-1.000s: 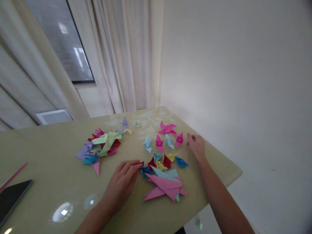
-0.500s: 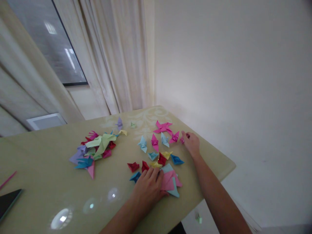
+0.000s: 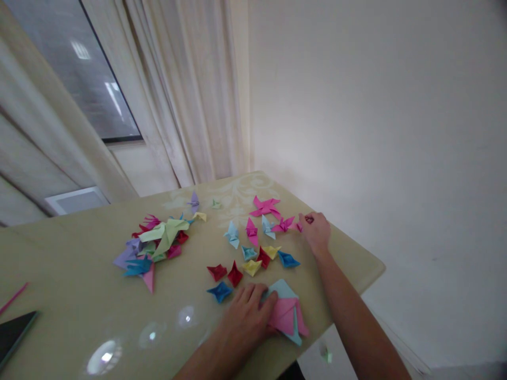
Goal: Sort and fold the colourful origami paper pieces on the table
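My left hand [image 3: 249, 314] is closed on the left edge of a pink and light blue folded paper stack [image 3: 287, 311], its thumb lying on the pink top. Farther right, my right hand [image 3: 317, 232] has its fingers curled at a small pink origami piece [image 3: 298, 227], partly hidden by the fingertips. Beside it lies a magenta paper crane [image 3: 283, 225], in a row with another magenta crane [image 3: 251, 232] and two light blue cranes [image 3: 232, 235]. Between the hands are small paper boats, among them a blue boat [image 3: 289, 259] and a red boat [image 3: 235, 274].
A magenta paper pinwheel [image 3: 265, 206] lies behind the crane row. To the left is a mixed origami pile [image 3: 158, 243], with a purple crane [image 3: 194, 202] behind it. A dark flat object [image 3: 16, 335] sits at the table's left. A wall [image 3: 376, 158] flanks the right side.
My left hand has slid the paper stack toward me and to the right, uncovering the yellow, red and blue boats. My right hand has shifted slightly right, and the magenta crane beside it has turned.
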A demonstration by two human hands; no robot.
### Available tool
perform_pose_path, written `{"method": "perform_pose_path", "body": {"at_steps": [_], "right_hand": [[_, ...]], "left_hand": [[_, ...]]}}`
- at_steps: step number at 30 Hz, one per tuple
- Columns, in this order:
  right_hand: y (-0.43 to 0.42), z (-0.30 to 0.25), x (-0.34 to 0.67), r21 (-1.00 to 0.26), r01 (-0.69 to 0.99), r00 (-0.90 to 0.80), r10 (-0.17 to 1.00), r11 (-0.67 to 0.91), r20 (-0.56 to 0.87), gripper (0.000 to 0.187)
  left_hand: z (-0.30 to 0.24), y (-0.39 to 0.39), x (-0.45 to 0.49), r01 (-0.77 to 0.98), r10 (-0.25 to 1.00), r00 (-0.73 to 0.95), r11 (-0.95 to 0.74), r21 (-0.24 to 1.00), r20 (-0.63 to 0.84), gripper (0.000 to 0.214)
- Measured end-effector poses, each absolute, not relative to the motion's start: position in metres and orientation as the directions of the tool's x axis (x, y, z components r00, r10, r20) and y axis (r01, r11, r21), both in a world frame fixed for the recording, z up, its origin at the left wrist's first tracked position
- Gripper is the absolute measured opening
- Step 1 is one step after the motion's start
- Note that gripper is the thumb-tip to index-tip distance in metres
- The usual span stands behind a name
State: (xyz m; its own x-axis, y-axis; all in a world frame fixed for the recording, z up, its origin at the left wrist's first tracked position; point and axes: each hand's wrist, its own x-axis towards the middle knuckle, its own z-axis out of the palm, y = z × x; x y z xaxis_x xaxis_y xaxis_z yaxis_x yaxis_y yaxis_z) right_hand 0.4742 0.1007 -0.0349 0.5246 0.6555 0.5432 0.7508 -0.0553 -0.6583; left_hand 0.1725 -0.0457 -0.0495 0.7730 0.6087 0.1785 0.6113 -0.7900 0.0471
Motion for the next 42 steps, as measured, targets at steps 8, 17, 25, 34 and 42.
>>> {"method": "perform_pose_path", "body": {"at_steps": [8, 17, 25, 34, 42], "right_hand": [[0.103, -0.028, 0.48, -0.766, 0.641, 0.628, 0.543, 0.047, 0.558, 0.05], [0.1, -0.023, 0.48, -0.865, 0.491, 0.738, 0.478, 0.103, 0.476, 0.057], [0.105, -0.022, 0.477, -0.918, 0.302, 0.791, 0.469, 0.257, 0.392, 0.058], [0.109, -0.03, 0.489, -0.889, 0.393, 0.806, 0.377, 0.235, 0.456, 0.042], [0.11, -0.036, 0.49, -0.906, 0.391, 0.811, 0.405, 0.163, 0.423, 0.021]], "left_hand": [[-0.049, -0.067, 0.156, 0.567, 0.553, 0.809, -0.824, -0.012, 0.199, 0.061], [-0.061, -0.06, 0.129, 0.668, 0.661, 0.734, -0.744, 0.01, 0.158, 0.067], [-0.031, -0.064, 0.121, 0.646, 0.668, 0.716, -0.744, 0.168, 0.204, 0.083], [-0.019, -0.003, -0.011, 0.937, 0.868, 0.11, -0.253, 0.241, 0.484, 0.033], [-0.048, 0.001, -0.053, 0.976, 0.944, 0.013, -0.083, 0.201, 0.33, 0.035]]}}
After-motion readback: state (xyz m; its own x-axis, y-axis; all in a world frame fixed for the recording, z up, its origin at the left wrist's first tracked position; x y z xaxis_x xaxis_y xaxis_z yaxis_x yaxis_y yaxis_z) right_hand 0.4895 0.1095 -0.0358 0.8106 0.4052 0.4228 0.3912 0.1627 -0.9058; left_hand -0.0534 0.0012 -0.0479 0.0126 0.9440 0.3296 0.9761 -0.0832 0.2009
